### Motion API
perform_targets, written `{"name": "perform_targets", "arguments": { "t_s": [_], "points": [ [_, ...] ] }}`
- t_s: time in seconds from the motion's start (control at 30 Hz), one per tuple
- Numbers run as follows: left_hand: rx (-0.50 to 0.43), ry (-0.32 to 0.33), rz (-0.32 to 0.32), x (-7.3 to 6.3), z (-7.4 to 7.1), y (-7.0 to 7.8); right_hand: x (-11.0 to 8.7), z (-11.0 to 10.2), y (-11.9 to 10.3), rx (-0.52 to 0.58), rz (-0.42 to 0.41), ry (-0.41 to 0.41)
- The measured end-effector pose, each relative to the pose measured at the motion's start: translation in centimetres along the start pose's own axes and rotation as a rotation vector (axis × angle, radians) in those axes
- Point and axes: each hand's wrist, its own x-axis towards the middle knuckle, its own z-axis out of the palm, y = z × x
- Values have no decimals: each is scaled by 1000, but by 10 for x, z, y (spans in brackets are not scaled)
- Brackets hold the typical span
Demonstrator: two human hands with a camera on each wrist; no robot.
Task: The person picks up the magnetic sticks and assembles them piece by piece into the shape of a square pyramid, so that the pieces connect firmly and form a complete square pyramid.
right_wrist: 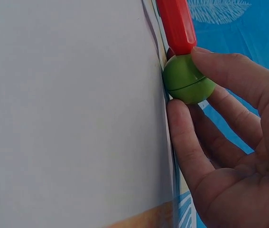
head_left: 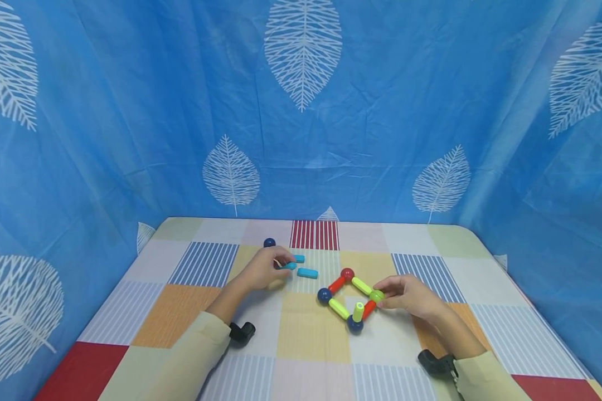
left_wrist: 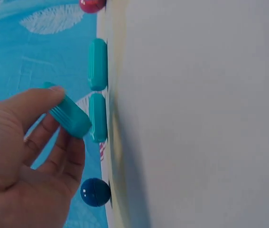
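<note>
My left hand [head_left: 263,269] pinches a light blue magnetic stick [left_wrist: 72,116] between thumb and fingers, raised off the cloth in the left wrist view. Two more light blue sticks, a nearer one [head_left: 308,273] and a farther one [head_left: 299,258], lie just beyond it. On the right, my right hand [head_left: 412,295] holds the green ball [right_wrist: 187,80] at one corner of a four-sided frame. Red sticks [head_left: 337,285] and yellow-green sticks [head_left: 338,309] join that ball to a red ball [head_left: 348,273] and two dark blue balls [head_left: 324,296]. One yellow-green stick [head_left: 358,311] stands upright on the front blue ball [head_left: 355,324].
A loose dark blue ball [head_left: 269,242] sits behind my left hand. The table wears a patchwork cloth [head_left: 311,345]. Blue curtains [head_left: 301,150] with white leaf prints hang around the back and sides.
</note>
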Motion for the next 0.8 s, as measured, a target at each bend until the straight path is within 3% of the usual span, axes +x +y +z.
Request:
{"name": "perform_targets", "arguments": {
  "t_s": [0.2,0.47,0.8],
  "points": [
    [-123,25,21,-3,3,4,1,0,-1,-1,-1,-1],
    [-305,1,37,-7,9,12,1,0,-2,0,0,3],
    [-412,-18,26,-7,18,21,2,2,-5,-7,8,9]
  ]
}}
